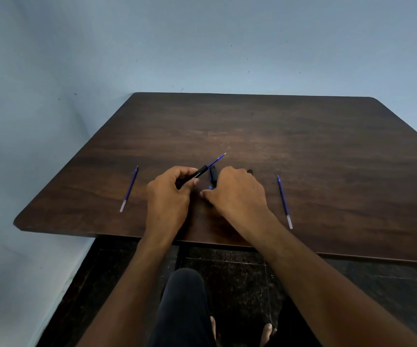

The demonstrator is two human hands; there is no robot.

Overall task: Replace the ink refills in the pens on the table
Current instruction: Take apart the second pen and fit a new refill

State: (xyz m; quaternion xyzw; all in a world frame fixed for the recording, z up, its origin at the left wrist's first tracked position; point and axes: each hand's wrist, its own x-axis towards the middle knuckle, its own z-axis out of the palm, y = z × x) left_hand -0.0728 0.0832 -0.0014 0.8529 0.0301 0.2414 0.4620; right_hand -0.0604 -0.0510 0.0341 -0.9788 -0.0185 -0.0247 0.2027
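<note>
at table [302, 146] centre, a pen barrel [197, 174] holding a refill [217, 160] pointing to 1 o'clock is gripped by the left hand [168, 196]; the right hand [236, 194] is curled over a black pen part [212, 173].

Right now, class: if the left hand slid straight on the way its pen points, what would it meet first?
Nothing, seemingly: the left hand aims its pen barrel over bare table toward the far edge.

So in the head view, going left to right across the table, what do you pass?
Loose refill → left hand holding a black pen barrel with a refill sticking out → right hand → another loose refill.
</note>
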